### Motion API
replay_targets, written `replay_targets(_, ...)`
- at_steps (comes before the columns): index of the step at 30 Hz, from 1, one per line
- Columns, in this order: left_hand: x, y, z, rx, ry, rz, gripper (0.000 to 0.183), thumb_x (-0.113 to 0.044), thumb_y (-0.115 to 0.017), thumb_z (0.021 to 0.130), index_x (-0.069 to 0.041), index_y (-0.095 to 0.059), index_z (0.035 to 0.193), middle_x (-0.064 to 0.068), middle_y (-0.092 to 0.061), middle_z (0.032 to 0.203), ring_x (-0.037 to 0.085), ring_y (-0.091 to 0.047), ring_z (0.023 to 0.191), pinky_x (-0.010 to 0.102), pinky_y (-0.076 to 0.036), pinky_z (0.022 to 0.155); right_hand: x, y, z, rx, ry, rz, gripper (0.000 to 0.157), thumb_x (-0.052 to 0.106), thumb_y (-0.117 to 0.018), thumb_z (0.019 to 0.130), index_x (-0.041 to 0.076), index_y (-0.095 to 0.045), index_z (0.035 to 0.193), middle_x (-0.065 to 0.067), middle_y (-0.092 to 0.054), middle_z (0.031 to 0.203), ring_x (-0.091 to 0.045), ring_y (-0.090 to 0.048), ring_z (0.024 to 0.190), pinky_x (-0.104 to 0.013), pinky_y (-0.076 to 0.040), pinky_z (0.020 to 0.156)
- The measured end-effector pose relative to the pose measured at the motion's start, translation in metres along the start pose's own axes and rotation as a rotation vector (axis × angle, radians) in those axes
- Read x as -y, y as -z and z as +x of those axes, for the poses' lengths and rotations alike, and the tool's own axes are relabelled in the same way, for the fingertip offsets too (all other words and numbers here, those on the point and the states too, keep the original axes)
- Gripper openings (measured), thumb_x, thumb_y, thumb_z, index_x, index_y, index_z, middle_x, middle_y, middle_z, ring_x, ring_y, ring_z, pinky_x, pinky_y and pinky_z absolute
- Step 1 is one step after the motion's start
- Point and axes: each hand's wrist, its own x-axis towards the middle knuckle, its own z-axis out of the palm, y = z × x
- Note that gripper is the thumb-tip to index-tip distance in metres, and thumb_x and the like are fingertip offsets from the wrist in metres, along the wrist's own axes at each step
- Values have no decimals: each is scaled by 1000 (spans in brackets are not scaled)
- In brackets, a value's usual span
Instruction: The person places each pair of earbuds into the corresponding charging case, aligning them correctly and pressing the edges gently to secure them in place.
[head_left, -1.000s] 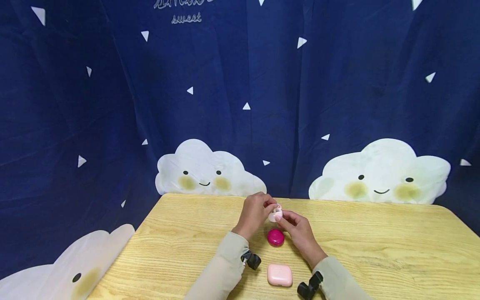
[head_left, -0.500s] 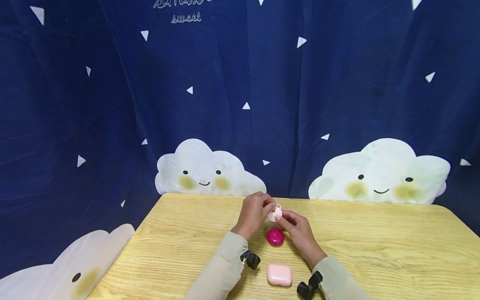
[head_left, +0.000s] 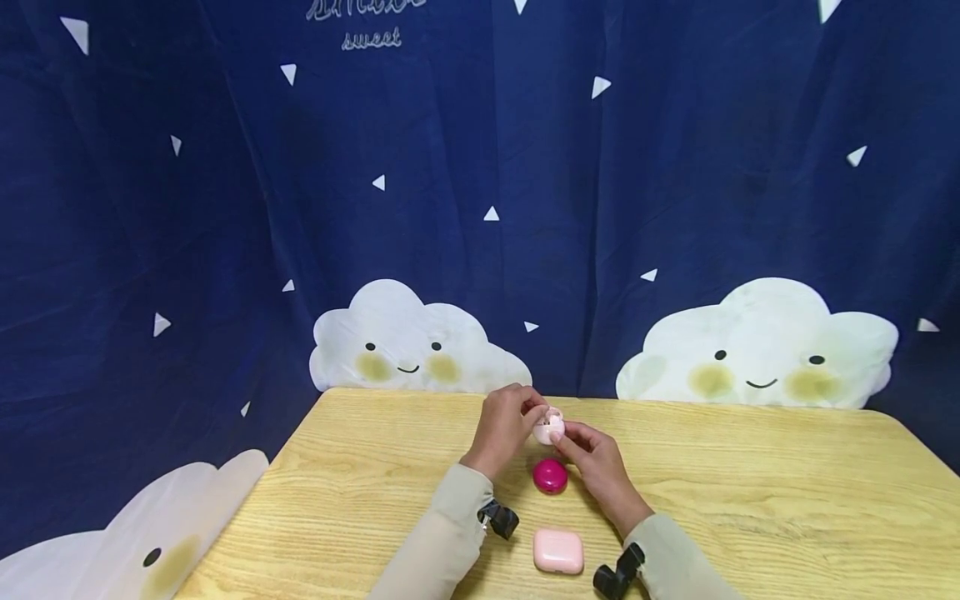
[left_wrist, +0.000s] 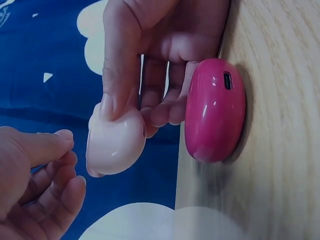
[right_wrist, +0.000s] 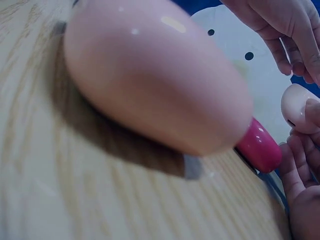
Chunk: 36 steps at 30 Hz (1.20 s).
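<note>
A small pale pink earbud case (head_left: 543, 434) is held above the table with its lid up. My right hand (head_left: 603, 475) grips it between thumb and fingers; in the left wrist view the thumb presses on the rounded case (left_wrist: 117, 142). Something small shows inside, too small to make out. Beside its open side is my left hand (head_left: 504, 429), fingers loosely bent with their tips close to the case. In the left wrist view the left fingertips (left_wrist: 65, 137) show nothing between them. A glossy magenta case (head_left: 551, 476) sits on the table just below both hands.
Nearer the front, between the forearms, lies a closed pink case (head_left: 558, 551); it looms large in the right wrist view. A wooden table (head_left: 360, 483) spreads beneath. Behind its far edge hangs a dark blue curtain (head_left: 450, 125) with clouds and triangles.
My left fingers have shifted very slightly left, and more of the inside of the held case shows. My right grip and the two cases on the table stay where they were.
</note>
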Motion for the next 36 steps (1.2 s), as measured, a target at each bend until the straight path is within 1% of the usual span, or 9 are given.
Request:
replay_targets(7,9,-2,-2,13,100,-163,6,-13,-75,84,-13,-69,83,-7,-62,70,4,-54,65,19,-45,63,-2,0,0,-15,5,35,31,18,-71,88,-3,-67,111,-9,-67,92,-18,-65,80,-27,-55,73)
replay_targets(12,15,-5,-8,9,202,-271,9,-12,-75,84,-10,-67,87,-4,-62,72,7,-56,67,21,-47,65,-3,-3,0,-1,-7,76,33,16,-70,89,-5,-65,114,-12,-67,97,-19,-66,83,-28,-55,76)
replay_targets(16,20,-9,-12,8,302,-382,20,-16,-75,84,-6,-65,97,0,-63,78,12,-58,73,24,-49,64,-3,-2,2,-11,-7,84,32,17,-69,90,-5,-65,113,-12,-67,95,-23,-67,83,-30,-55,77)
replay_targets(19,20,-13,-15,33,387,-578,31,-16,-75,84,-2,-61,109,8,-65,87,19,-62,77,35,-56,65,-2,1,3,-17,-13,87,32,18,-70,89,-4,-66,113,-11,-67,94,-26,-67,84,-31,-55,78)
replay_targets(20,17,-11,-16,49,416,-649,33,-14,-73,85,0,-59,112,13,-65,90,20,-62,77,39,-57,66,-3,2,4,-18,-19,89,32,18,-70,89,-3,-66,113,-10,-67,95,-27,-67,85,-31,-55,78)
replay_targets(23,16,-11,-20,84,479,-864,38,-7,-69,88,7,-54,119,23,-63,99,35,-64,86,53,-55,74,-2,3,5,-17,-36,97,33,18,-70,89,-3,-66,114,-11,-67,98,-29,-67,88,-31,-55,79)
replay_targets(25,18,-12,-23,100,509,-951,40,-5,-67,89,9,-52,123,24,-62,104,41,-63,94,55,-53,80,-1,3,6,-15,-39,99,34,19,-70,89,-3,-65,115,-12,-66,101,-29,-67,89,-32,-55,81)
replay_targets(28,28,-20,-27,110,536,-1019,45,-8,-68,89,8,-50,127,19,-63,107,42,-62,102,52,-52,84,0,2,6,-18,-44,110,34,18,-69,89,-3,-65,116,-12,-66,103,-29,-67,91,-32,-55,82)
replay_targets(36,32,-32,-39,126,546,-1083,44,-9,-70,88,3,-54,128,17,-65,111,38,-64,100,43,-54,84,-3,3,5,-28,-37,110,34,17,-70,89,-5,-65,114,-12,-66,101,-28,-67,90,-34,-55,82)
